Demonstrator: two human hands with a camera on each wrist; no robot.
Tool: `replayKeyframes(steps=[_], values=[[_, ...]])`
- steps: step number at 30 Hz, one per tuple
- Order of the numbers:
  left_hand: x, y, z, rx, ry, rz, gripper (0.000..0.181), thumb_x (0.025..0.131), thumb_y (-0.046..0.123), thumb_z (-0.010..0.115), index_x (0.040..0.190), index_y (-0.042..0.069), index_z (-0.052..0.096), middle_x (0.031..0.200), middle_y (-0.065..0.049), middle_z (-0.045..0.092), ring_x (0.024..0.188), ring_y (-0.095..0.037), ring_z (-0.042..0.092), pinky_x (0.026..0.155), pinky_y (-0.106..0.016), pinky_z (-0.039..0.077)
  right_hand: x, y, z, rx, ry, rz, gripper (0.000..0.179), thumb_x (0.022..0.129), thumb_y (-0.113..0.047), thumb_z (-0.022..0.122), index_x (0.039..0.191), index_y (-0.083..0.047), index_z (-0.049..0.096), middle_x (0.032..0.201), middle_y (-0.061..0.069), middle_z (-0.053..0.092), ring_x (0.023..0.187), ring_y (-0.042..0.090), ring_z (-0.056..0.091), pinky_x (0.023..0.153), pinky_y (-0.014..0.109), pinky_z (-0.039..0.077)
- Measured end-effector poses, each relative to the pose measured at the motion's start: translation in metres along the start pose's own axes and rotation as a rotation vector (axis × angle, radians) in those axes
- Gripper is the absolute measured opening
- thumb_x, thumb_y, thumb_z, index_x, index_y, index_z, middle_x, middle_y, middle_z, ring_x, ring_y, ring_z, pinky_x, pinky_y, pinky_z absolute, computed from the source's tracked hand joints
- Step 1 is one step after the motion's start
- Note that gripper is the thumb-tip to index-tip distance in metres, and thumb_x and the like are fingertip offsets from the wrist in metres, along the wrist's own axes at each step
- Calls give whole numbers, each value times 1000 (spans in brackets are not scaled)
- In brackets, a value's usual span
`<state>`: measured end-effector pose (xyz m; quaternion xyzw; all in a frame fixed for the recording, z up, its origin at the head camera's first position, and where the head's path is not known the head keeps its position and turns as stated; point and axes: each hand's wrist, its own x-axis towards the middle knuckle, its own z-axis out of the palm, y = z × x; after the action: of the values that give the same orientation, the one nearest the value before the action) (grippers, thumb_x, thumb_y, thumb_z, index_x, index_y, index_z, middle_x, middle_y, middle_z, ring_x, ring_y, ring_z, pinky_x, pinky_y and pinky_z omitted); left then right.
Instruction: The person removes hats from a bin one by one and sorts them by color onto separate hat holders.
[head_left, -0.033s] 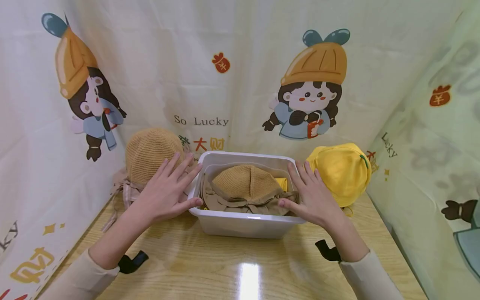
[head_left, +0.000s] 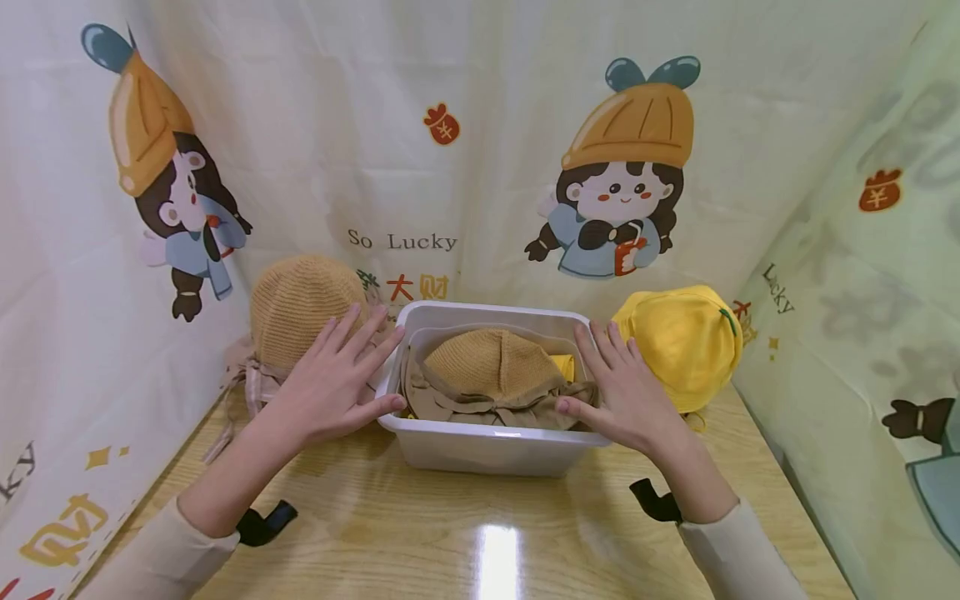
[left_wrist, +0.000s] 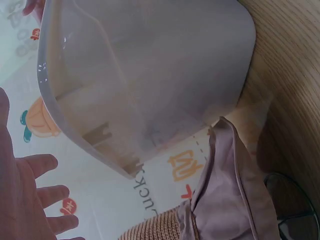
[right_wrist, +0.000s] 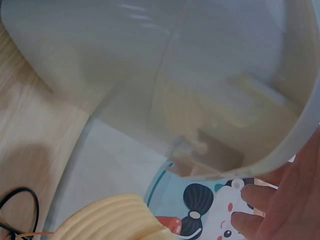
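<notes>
A white plastic bin point(head_left: 480, 454) sits at the middle of the wooden table. Inside it lies a tan knitted hat point(head_left: 487, 362) with a brown cloth brim, and a bit of yellow cloth point(head_left: 564, 367) shows behind. My left hand point(head_left: 333, 383) is at the bin's left rim with fingers spread and straight, its thumb over the edge. On the other side my right hand point(head_left: 626, 392) mirrors it, thumb pointing inward over the right rim. Neither hand grips anything. In the left wrist view, the left fingers point(left_wrist: 55, 195) appear apart from the bin's wall point(left_wrist: 150, 60).
Behind my left hand stands another tan knitted hat point(head_left: 303, 308) with a pinkish cloth brim and ribbons. A yellow hat point(head_left: 678, 350) with a green tab stands right of the bin. Dark wire point(left_wrist: 295, 210) shows below the left hat. Printed cloth point(head_left: 495, 183) encloses the table.
</notes>
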<state>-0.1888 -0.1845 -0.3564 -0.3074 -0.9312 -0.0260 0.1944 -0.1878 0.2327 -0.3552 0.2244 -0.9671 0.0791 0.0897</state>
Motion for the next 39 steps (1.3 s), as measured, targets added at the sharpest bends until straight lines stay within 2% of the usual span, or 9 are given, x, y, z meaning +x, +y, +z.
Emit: replayKeyframes(steps=[6,9,16,20,27,33,39], values=[[6,2,0,0,-28,-2,89,90,74,46,161,27,19,168,-8,10,154,-36,5,120,-59,16,4,-2,3,23,-4,-17,106,87,-71,56,161,-19,0,167,11,3,153,38,1,119,63,11],[10,3,0,-6,-19,7,89,91,74,45,161,25,20,168,-9,12,154,-36,5,121,-57,17,6,-3,7,47,-17,-16,110,84,-70,61,161,-20,1,167,15,3,153,40,0,119,63,11],[21,10,1,-50,25,33,87,92,71,46,159,20,27,166,-9,19,153,-38,12,122,-53,17,11,-5,24,105,-127,69,122,74,-80,63,162,-21,1,166,20,-7,152,42,-9,119,62,12],[29,18,3,-58,25,54,84,94,72,42,159,22,26,164,-10,25,152,-38,17,120,-53,21,10,-7,28,104,-127,102,126,71,-85,60,162,-19,4,164,28,-4,151,44,-7,118,63,15],[49,38,3,-105,-36,149,81,95,74,34,160,27,23,162,-8,30,148,-35,27,114,-57,32,-2,-13,28,111,-114,120,126,71,-86,60,162,-16,6,163,31,0,151,46,-3,116,65,19],[68,44,2,-170,-116,145,79,95,74,33,159,29,26,163,-6,30,148,-32,29,112,-58,34,-4,-14,27,136,-86,134,122,73,-82,62,162,-17,8,163,29,-1,152,44,-5,116,65,20],[81,48,3,-199,-200,132,76,96,73,35,159,32,26,161,-6,33,147,-34,32,109,-63,36,-6,-13,30,178,-71,153,122,73,-80,65,162,-19,8,165,25,-1,153,40,-4,116,64,20]])
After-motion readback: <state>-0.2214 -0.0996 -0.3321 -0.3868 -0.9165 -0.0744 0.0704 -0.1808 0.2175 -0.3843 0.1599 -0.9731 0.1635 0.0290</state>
